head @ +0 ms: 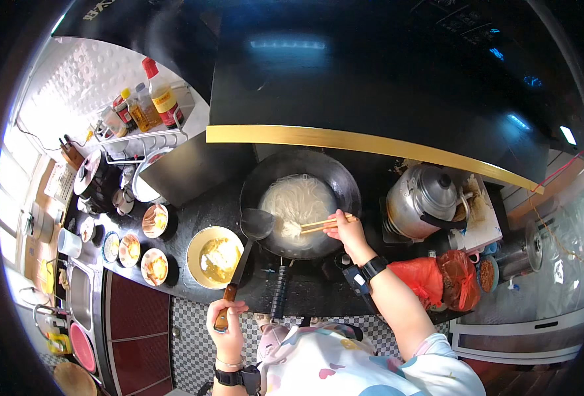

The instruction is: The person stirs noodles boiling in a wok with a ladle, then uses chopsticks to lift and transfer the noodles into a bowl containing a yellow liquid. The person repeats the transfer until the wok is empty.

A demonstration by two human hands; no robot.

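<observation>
A black wok on the stove holds pale noodles in cloudy liquid. My right hand grips a pair of wooden chopsticks, whose tips are in the noodles at the front of the wok. In my left hand is the wooden handle of a metal wok spatula. Its dark blade overlaps the wok's left rim; whether they touch I cannot tell. Left of the wok stands a cream bowl with yellowish liquid and white matter inside, partly behind the spatula's shaft.
An aluminium kettle stands right of the wok, near red plastic bags. Several small bowls of food sit left of the cream bowl. The range hood's gold edge overhangs the back. The wok's handle points towards me.
</observation>
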